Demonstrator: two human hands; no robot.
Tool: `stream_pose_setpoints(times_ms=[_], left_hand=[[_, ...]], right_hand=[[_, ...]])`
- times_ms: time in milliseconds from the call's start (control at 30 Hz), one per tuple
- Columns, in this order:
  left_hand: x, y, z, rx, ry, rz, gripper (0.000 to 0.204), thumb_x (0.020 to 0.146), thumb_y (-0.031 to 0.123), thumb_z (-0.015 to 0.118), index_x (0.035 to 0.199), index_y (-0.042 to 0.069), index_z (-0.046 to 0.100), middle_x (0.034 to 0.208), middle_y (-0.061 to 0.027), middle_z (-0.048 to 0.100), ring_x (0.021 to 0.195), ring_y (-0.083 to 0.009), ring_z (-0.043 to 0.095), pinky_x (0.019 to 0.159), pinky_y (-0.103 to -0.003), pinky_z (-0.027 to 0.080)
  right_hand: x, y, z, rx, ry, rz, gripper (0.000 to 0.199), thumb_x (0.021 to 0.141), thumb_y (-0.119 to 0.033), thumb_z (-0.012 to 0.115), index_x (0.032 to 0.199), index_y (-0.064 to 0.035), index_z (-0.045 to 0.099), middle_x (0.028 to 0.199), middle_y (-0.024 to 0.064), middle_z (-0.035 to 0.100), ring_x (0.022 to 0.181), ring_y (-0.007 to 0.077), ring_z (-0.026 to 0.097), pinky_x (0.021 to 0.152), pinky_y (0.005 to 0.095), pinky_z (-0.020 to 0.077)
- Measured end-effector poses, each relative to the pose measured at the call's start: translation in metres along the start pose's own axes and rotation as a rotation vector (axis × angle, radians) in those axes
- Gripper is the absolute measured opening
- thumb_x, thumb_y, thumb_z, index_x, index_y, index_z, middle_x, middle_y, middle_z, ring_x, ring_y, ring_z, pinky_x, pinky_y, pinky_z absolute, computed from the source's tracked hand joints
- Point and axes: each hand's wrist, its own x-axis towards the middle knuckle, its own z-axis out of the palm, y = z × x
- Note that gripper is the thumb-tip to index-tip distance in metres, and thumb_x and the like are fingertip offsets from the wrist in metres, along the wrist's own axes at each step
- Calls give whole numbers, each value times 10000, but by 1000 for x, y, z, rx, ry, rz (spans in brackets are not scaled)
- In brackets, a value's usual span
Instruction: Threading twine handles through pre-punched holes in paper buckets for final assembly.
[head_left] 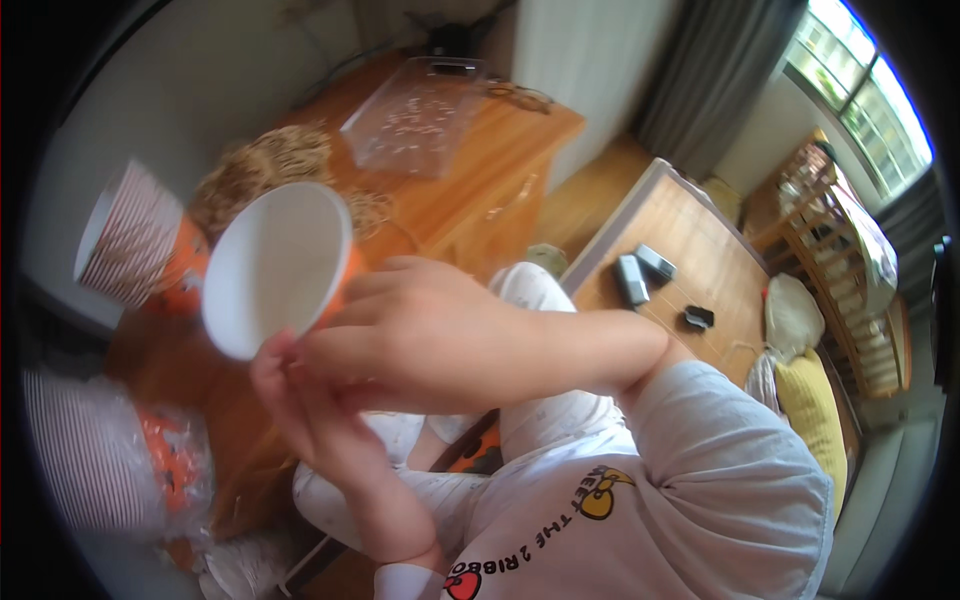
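A paper cup with a white inside and an orange outside is tilted, its wide mouth facing left and toward me. My right hand reaches across from the right and wraps its fingers round the cup's outer side. Below it, my left hand comes up from the lower edge, its fingertips at the cup's lower rim; part of its grip is hidden behind my right hand. Left of the cup, a stack of nested paper cups leans on the wooden desk. Nearer, another cup stack is wrapped in clear plastic.
Behind the cup lies a heap of tan paper strands. Farther back are a clear plastic tray with small pale pieces and a pair of glasses. On the right, a low table carries grey boxes and a black object.
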Motion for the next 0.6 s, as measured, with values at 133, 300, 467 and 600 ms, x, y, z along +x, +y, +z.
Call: stream_pose_setpoints(times_ms=[133,300,467,600], left_hand=[[-4,8,-3,-20,-113,15,326,1039,217,500,1311,40,466,1077,-41,561,858,-79,505,727,-209,433],[-3,4,-20,25,-136,5,289,1042,187,452,1297,50,464,905,-27,604,740,-58,526,605,-160,373],[-3,9,-23,79,-195,-29,429,1007,382,492,1218,9,482,846,12,543,653,-41,422,560,-188,292],[4,14,-39,213,-449,-196,128,981,146,565,983,18,569,699,-1,537,639,-66,453,570,-252,376]], right_hand=[[-17,13,24,104,192,-122,170,773,-114,799,927,-97,727,788,24,663,728,232,608,636,351,483],[-23,12,47,230,239,20,206,738,-89,800,930,-115,730,851,9,687,730,218,598,654,340,501],[-25,12,47,256,136,58,160,755,-63,782,887,-99,699,816,24,642,786,236,597,668,343,475],[-33,13,45,162,66,96,176,777,-49,751,900,-63,626,856,48,616,772,274,559,695,369,446]])
